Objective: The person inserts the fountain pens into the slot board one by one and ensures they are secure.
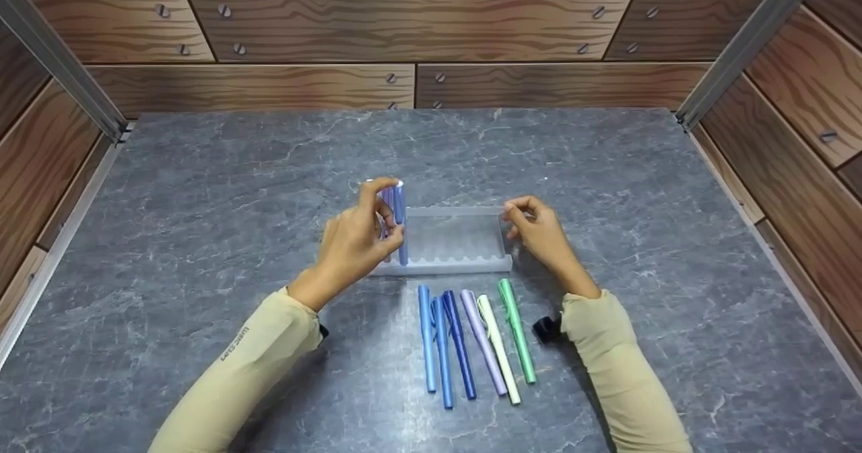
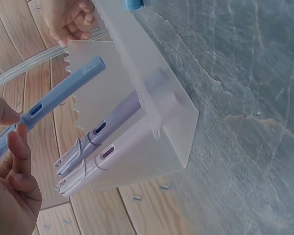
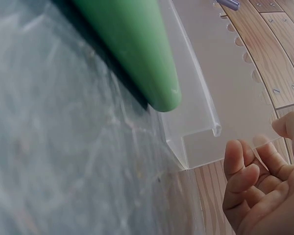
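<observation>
My left hand grips a light blue pen by its upper part, holding it upright at the left part of a clear, notched plastic pen holder. In the left wrist view, a purple pen and a pale lilac pen stand side by side in that holder. The held pen's lower end looks apart from the holder there. At the holder's upper right corner, my right hand pinches the edge between thumb and fingers.
In front of the holder lie a light blue pen, a blue pen, a dark blue pen, a lilac pen, a cream pen and a green pen. Wood-patterned walls surround the grey marbled table.
</observation>
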Motion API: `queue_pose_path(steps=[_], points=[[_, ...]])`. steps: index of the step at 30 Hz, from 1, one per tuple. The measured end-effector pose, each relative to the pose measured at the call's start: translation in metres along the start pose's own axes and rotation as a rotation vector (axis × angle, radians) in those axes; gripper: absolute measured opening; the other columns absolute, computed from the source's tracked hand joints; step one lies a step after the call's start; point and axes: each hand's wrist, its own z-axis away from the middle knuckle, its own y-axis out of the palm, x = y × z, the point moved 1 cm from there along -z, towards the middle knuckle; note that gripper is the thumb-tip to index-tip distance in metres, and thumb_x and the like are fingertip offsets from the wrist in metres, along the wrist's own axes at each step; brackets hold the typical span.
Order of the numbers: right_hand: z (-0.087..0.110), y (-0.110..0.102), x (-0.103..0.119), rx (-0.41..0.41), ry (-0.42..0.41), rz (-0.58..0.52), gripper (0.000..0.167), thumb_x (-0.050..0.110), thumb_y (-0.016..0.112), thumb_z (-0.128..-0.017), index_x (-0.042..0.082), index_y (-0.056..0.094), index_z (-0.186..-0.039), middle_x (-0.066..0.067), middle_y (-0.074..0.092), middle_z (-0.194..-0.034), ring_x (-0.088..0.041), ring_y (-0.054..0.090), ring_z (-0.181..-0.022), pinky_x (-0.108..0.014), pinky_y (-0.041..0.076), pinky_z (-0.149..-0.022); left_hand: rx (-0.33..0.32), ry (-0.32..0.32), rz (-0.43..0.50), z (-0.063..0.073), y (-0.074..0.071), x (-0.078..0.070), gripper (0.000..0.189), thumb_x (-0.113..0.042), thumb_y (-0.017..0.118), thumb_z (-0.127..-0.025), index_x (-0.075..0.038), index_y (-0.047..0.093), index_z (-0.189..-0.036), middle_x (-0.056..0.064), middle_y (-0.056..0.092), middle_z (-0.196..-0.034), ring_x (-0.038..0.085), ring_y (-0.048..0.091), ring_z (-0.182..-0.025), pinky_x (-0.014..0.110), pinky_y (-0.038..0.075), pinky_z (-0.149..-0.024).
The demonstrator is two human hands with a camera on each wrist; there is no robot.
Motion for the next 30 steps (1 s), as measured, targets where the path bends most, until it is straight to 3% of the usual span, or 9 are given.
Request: queue_pose_path(steps=[14, 30], points=[[0.0, 0.001, 0.002, 0.006, 0.005, -0.011, 0.021, 0.015, 0.054, -0.097, -0.003, 0.059, -0.106, -0.009, 0.065, -0.09, -0.008, 0.058, -0.058, -0.02, 0.044, -0.05, -0.015, 0.011, -0.077, -0.002, 0.006, 0.01, 0.058, -0.008, 0.068, -0.079, -0.018, 0.038, -0.127, -0.002, 0.065, -0.078, 0.008, 0.048, -0.048, 0.023, 0.032, -0.04], [-0.001, 0.0, -0.001, 0.001, -0.006, -0.014, 0.023, 0.017, 0.054, -0.098, -0.003, 0.058, -0.108, 0.003, 0.062, -0.085, -0.004, 0.058, -0.057, -0.016, 0.039, -0.045, 0.044, -0.018, -0.12, -0.006, 0.011, 0.011, 0.056, -0.01, 0.067, -0.079, -0.016, 0.04, -0.128, -0.002, 0.067, -0.078, 0.012, 0.057, -0.053, 0.027, 0.039, -0.043]])
